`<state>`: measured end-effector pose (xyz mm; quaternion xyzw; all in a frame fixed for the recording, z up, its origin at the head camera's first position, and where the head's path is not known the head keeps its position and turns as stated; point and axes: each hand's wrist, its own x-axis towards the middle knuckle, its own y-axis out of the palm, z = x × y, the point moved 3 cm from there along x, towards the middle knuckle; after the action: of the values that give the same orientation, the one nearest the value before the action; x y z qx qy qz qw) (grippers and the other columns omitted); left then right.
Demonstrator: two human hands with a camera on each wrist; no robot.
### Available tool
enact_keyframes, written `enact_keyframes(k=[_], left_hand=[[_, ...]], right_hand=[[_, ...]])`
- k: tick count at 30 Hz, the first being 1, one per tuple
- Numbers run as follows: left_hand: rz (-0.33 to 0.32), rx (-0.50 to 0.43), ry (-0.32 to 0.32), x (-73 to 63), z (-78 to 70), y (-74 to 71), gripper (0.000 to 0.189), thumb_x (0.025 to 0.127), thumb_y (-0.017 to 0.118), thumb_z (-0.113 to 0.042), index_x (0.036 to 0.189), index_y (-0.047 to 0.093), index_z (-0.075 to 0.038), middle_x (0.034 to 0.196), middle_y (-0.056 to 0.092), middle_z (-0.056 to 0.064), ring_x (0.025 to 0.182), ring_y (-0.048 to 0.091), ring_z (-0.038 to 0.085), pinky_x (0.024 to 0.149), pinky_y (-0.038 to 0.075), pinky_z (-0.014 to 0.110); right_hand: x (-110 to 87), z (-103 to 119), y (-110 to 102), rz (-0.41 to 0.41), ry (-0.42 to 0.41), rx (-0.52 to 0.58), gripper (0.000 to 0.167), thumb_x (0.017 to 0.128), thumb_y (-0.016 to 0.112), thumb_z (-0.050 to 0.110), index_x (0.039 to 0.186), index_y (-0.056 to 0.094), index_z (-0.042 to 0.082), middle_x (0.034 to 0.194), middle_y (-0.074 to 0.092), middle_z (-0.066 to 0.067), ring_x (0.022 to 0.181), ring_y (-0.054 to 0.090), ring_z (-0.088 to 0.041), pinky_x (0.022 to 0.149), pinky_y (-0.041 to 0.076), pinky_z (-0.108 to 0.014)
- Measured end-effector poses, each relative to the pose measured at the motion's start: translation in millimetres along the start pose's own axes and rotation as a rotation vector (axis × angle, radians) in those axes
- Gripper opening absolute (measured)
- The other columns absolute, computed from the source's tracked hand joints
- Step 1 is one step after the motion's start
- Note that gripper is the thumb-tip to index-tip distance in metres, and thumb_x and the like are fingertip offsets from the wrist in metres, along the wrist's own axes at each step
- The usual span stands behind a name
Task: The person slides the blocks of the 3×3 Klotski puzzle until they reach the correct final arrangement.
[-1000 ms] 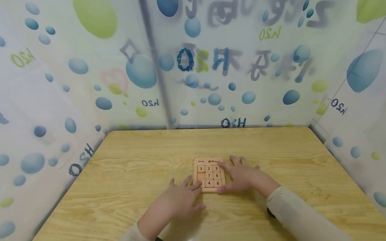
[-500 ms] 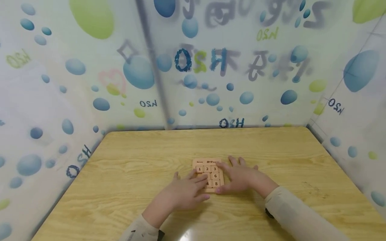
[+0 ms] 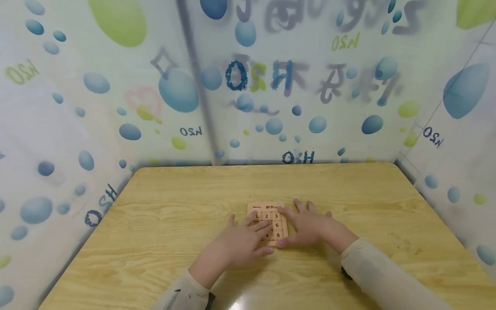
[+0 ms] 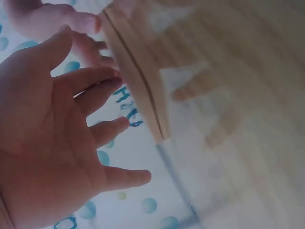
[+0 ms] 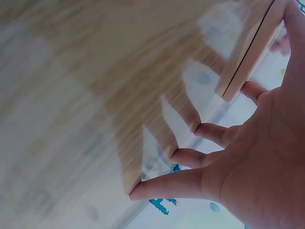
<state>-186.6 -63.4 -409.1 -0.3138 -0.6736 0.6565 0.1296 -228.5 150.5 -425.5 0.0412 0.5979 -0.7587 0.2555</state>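
Note:
A small wooden number slide puzzle (image 3: 277, 225) lies flat on the table. Tiles 1, 2, 3, 6 and 8 show; the 4 is partly covered, and the left hand hides the others. My left hand (image 3: 240, 243) reaches over from the lower left, fingers extended, their tips on the left and middle tiles. At the right side, my right hand (image 3: 310, 226) holds the board by thumb and forefinger, its other fingers spread on the table. Both wrist views show the board edge-on: the wooden side (image 4: 138, 76) beyond the left fingers, and the frame (image 5: 250, 52) by the right thumb.
The light wood table (image 3: 186, 189) runs back to a white wall (image 3: 341, 146) printed with blue and green drops. Similar walls close off the left and right sides. Hands and drops reflect in the glossy tabletop.
My left hand has slid right and slightly up across the puzzle, from the lower-left tile to the middle tiles. The right hand keeps its place at the board's right side.

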Motion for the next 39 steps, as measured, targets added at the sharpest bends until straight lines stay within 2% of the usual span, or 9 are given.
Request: enact_keyframes(k=[4, 8, 14, 17, 21, 23, 29, 33, 39], left_hand=[[0.039, -0.014, -0.042, -0.7, 3.9, 1.5, 0.069, 0.107, 0.043, -0.067, 0.165, 0.04, -0.031, 0.174, 0.032, -0.016, 0.167, 0.02, 0.03, 0.124, 0.018, 0.081], [0.066, -0.007, -0.074, -6.6, 8.5, -5.2, 0.066, 0.107, 0.045, -0.065, 0.162, 0.047, -0.028, 0.172, 0.038, -0.014, 0.167, 0.02, 0.031, 0.125, 0.019, 0.08], [0.105, 0.003, 0.001, -12.4, -11.0, -8.9, 0.064, 0.105, 0.046, -0.068, 0.158, 0.052, -0.033, 0.17, 0.039, -0.016, 0.167, 0.021, 0.028, 0.123, 0.02, 0.082], [0.11, 0.003, -0.013, -8.1, -17.1, -9.1, 0.065, 0.105, 0.046, -0.069, 0.158, 0.053, -0.032, 0.171, 0.038, -0.016, 0.168, 0.02, 0.027, 0.122, 0.018, 0.083], [0.102, 0.033, -0.036, 2.7, -13.4, -11.3, 0.064, 0.106, 0.047, -0.066, 0.159, 0.051, -0.03, 0.173, 0.035, -0.015, 0.168, 0.019, 0.026, 0.122, 0.016, 0.084], [0.105, 0.038, -0.042, 3.5, -10.6, -11.8, 0.065, 0.106, 0.047, -0.065, 0.16, 0.051, -0.029, 0.174, 0.034, -0.013, 0.168, 0.019, 0.026, 0.122, 0.018, 0.084], [0.084, 0.011, -0.116, -16.5, -1.5, -10.7, 0.07, 0.104, 0.053, -0.066, 0.158, 0.053, -0.022, 0.172, 0.04, -0.006, 0.167, 0.022, 0.029, 0.122, 0.019, 0.083], [0.065, -0.003, -0.099, -28.0, -0.3, -10.6, 0.069, 0.103, 0.055, -0.065, 0.155, 0.057, -0.019, 0.171, 0.042, -0.002, 0.166, 0.025, 0.032, 0.121, 0.021, 0.084], [0.073, -0.016, -0.09, -30.7, -2.1, -8.9, 0.071, 0.102, 0.056, -0.065, 0.155, 0.057, -0.016, 0.169, 0.045, 0.0, 0.164, 0.03, 0.033, 0.121, 0.023, 0.083]], right_hand=[[0.5, -2, 3, 0.0, 0.002, 0.003, 0.11, 0.078, 0.067, 0.09, 0.168, 0.028, 0.041, 0.179, 0.011, -0.021, 0.159, 0.013, -0.064, 0.097, 0.012, -0.102], [1.4, -3, 4, -0.002, 0.003, 0.011, 0.11, 0.077, 0.068, 0.089, 0.168, 0.028, 0.042, 0.18, 0.01, -0.02, 0.159, 0.012, -0.064, 0.097, 0.011, -0.102], [-0.1, -2, 1, -0.002, -0.001, 0.011, 0.11, 0.078, 0.068, 0.089, 0.169, 0.028, 0.041, 0.179, 0.01, -0.021, 0.159, 0.011, -0.064, 0.097, 0.01, -0.102], [-0.5, -2, -1, -0.006, -0.001, 0.01, 0.11, 0.078, 0.068, 0.088, 0.168, 0.028, 0.04, 0.179, 0.01, -0.021, 0.158, 0.011, -0.065, 0.097, 0.01, -0.102], [-0.6, -1, 0, -0.015, 0.001, 0.013, 0.109, 0.079, 0.069, 0.087, 0.169, 0.029, 0.038, 0.179, 0.012, -0.021, 0.158, 0.013, -0.065, 0.097, 0.011, -0.102], [-0.8, 0, 1, -0.013, 0.003, 0.014, 0.109, 0.08, 0.068, 0.087, 0.169, 0.029, 0.038, 0.179, 0.012, -0.021, 0.159, 0.013, -0.064, 0.097, 0.012, -0.102], [-0.8, 2, 1, -0.007, 0.004, 0.013, 0.109, 0.081, 0.069, 0.085, 0.169, 0.027, 0.036, 0.179, 0.011, -0.021, 0.159, 0.012, -0.064, 0.099, 0.01, -0.101], [-1.0, 0, -1, -0.008, 0.023, 0.016, 0.109, 0.081, 0.071, 0.083, 0.169, 0.027, 0.037, 0.18, 0.01, -0.019, 0.16, 0.01, -0.062, 0.101, 0.009, -0.101], [1.2, -2, 1, 0.008, 0.016, 0.032, 0.108, 0.08, 0.071, 0.084, 0.169, 0.028, 0.04, 0.18, 0.01, -0.02, 0.159, 0.011, -0.064, 0.1, 0.01, -0.101]])
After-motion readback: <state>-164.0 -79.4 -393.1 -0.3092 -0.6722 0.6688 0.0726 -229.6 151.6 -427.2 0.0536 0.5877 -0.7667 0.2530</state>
